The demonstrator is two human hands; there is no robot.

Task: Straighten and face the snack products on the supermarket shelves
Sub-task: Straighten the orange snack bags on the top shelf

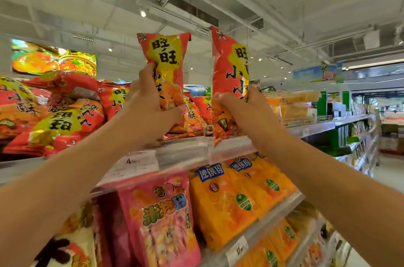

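My left hand (150, 107) grips a red and yellow snack bag (168, 63) by its lower half and holds it upright above the top shelf (185, 153). My right hand (244, 111) grips a second bag of the same kind (229, 70), also upright, slightly turned to the right. Both bags stand over the shelf's front edge. More of these red bags (65, 118) lie in a loose, tilted heap on the top shelf to the left, and a few stand behind my hands.
Below the top shelf hang pink snack bags (161, 218) and orange packs (236, 196) in rows. Price tags (135, 164) sit on the clear shelf rail. Shelving runs on to the right along an aisle (389, 175). The ceiling is overhead.
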